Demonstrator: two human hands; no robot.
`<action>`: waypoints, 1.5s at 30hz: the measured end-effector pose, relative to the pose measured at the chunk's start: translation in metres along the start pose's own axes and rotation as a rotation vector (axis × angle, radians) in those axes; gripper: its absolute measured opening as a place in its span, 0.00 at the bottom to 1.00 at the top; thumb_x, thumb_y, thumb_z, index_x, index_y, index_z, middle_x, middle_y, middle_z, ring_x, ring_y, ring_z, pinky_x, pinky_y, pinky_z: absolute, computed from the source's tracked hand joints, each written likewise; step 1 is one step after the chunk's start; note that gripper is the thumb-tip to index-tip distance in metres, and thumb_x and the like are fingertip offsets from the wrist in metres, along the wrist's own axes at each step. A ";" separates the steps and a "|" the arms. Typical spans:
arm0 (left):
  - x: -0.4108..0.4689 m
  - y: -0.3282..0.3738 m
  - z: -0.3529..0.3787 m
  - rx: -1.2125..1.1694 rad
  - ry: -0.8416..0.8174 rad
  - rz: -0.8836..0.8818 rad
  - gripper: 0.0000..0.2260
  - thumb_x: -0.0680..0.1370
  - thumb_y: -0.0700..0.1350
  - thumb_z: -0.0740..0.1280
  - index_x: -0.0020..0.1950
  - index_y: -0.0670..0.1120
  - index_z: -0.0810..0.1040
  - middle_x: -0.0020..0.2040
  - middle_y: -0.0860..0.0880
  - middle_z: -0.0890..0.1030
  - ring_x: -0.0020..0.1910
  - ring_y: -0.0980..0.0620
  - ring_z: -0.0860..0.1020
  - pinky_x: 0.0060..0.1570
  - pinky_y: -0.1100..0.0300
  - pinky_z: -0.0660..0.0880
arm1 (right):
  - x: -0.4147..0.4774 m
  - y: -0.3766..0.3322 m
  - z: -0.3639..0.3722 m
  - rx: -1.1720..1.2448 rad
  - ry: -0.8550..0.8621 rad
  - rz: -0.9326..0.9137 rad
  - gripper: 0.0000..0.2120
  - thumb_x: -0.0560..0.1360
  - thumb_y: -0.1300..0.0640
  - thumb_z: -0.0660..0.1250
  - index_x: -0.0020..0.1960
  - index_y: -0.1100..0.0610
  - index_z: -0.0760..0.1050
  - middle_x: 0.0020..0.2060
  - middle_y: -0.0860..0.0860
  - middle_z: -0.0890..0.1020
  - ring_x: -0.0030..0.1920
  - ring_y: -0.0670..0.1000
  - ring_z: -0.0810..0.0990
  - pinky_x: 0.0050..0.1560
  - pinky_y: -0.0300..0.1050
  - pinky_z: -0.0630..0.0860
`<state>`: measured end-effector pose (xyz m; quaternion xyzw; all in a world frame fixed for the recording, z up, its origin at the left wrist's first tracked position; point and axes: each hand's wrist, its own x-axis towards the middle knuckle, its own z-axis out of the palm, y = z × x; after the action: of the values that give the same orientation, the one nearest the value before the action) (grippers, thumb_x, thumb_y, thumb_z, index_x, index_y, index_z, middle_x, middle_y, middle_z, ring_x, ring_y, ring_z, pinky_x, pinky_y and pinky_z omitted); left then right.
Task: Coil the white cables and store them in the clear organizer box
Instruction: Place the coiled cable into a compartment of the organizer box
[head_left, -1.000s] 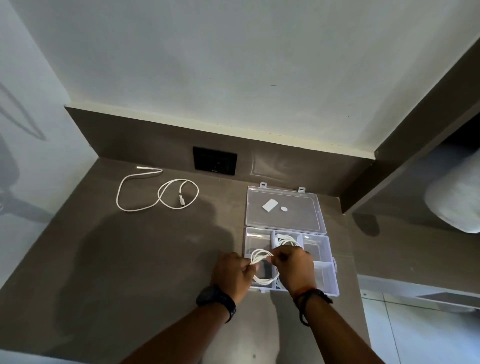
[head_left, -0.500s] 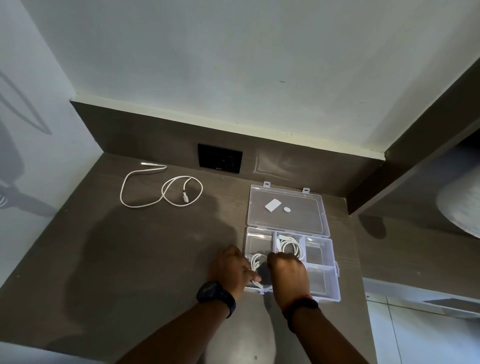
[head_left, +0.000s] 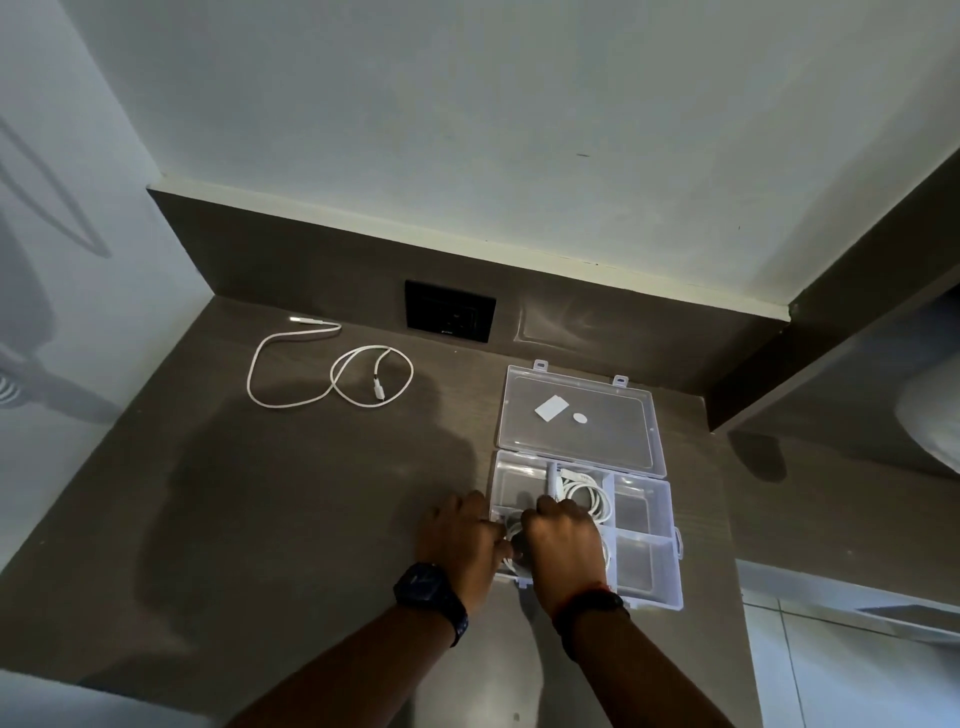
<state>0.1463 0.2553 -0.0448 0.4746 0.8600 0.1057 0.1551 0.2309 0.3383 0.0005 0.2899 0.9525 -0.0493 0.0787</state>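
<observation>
A: Where are the hands?
B: Both sit over the near-left compartment of the clear organizer box (head_left: 644, 551), whose lid (head_left: 576, 415) lies folded back flat on the brown bench (head_left: 291, 519). The left hand (head_left: 460, 543) is at the box's left edge, its fingers curled closed around a white cable coil (head_left: 511, 535). The right hand (head_left: 563, 545) is knuckles-up beside it, pressing down on the same coil; how tightly its fingers close cannot be told.
A: And the other cables?
B: A second coiled cable (head_left: 587, 496) lies in the middle compartment at the back of the box, just beyond the right hand. A third, loose cable (head_left: 332, 371) is sprawled on the bench well to the left, near the black wall socket (head_left: 449, 312).
A: Anything on the wrists?
B: A dark watch (head_left: 431, 597) on the left, a dark band (head_left: 589, 608) on the right.
</observation>
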 end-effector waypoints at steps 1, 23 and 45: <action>0.000 0.000 -0.001 0.024 0.000 0.014 0.13 0.77 0.53 0.61 0.55 0.50 0.80 0.56 0.48 0.74 0.56 0.44 0.69 0.53 0.52 0.65 | 0.000 0.000 0.002 -0.007 -0.011 0.000 0.16 0.41 0.57 0.84 0.23 0.54 0.79 0.22 0.51 0.79 0.23 0.52 0.78 0.23 0.39 0.75; 0.013 -0.006 -0.002 0.072 -0.072 0.084 0.22 0.66 0.63 0.70 0.50 0.49 0.80 0.59 0.50 0.73 0.58 0.46 0.66 0.58 0.49 0.64 | 0.025 0.031 -0.002 0.357 -0.367 0.061 0.11 0.74 0.55 0.68 0.53 0.60 0.81 0.51 0.58 0.84 0.53 0.58 0.80 0.56 0.47 0.76; 0.012 -0.007 -0.015 0.135 -0.145 0.053 0.20 0.68 0.63 0.68 0.54 0.52 0.81 0.59 0.49 0.70 0.59 0.44 0.65 0.59 0.46 0.63 | 0.012 0.030 -0.009 0.454 -0.421 -0.122 0.07 0.71 0.63 0.71 0.48 0.60 0.84 0.48 0.56 0.85 0.49 0.53 0.82 0.54 0.41 0.77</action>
<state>0.1290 0.2613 -0.0352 0.5127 0.8390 0.0170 0.1815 0.2370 0.3705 0.0063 0.2259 0.8956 -0.3243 0.2042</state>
